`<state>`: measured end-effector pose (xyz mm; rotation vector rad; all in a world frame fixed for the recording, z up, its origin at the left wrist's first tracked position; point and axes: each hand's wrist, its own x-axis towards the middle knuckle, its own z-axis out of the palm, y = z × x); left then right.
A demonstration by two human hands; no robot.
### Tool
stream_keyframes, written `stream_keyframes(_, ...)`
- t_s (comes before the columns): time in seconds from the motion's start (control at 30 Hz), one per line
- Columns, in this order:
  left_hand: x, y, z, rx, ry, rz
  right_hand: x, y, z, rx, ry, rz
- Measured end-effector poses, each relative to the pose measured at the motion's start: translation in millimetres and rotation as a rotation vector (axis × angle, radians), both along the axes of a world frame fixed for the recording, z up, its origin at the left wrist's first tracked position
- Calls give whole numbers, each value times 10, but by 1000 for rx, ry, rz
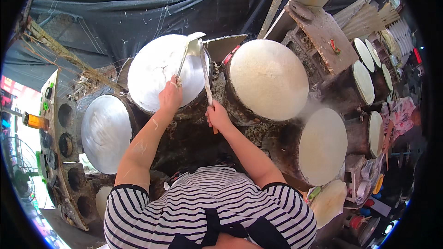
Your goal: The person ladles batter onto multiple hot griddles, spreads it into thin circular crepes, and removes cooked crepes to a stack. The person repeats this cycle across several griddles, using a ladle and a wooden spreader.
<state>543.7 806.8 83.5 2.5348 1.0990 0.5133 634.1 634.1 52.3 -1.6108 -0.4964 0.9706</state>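
A large round pale metal griddle [154, 69] is in front of me at the far left of centre. My left hand [171, 96] is over its right half, closed around the lower end of a thin rod [184, 60] that slants up toward the griddle's far rim. Just right of it, my right hand [218, 116] grips a long narrow wooden stick [206, 76], its lower tip showing below the fist. Where the upper ends of both tools come close, a pale folded flap [195, 39] sits at the rim; I cannot tell what it is.
Right of it stands a griddle with a cream-coloured layer [269, 80]; another coated griddle [323, 146] is nearer, with steam beside it. A bare silver griddle [107, 133] is on the left. Several more coated rounds are at far right. A dark tarp [138, 16] hangs behind.
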Motion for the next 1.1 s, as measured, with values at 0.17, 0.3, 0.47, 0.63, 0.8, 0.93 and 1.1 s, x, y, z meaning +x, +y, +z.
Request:
stream_keyframes(0.17,-143,129,2,89,58,38,-70,-91,-166,-22,-316,-97)
stream_keyframes(0.3,-170,177,-66,108,57,80,-67,209,-403,3,-513,-99)
stream_keyframes(0.47,-254,247,-109,48,32,164,-25,232,-231,-42,-557,-112)
stream_keyframes(0.63,-247,283,-64,29,-37,213,1,417,-99,-81,-597,-45)
stream_keyframes(0.8,-293,327,-29,-6,-195,223,-52,537,-87,-56,-659,-89)
stream_keyframes(0.93,-336,301,13,-138,-378,238,100,746,71,-71,-673,9)
stream_keyframes(1.1,-451,147,20,-393,-703,236,135,738,-92,-112,-703,-63)
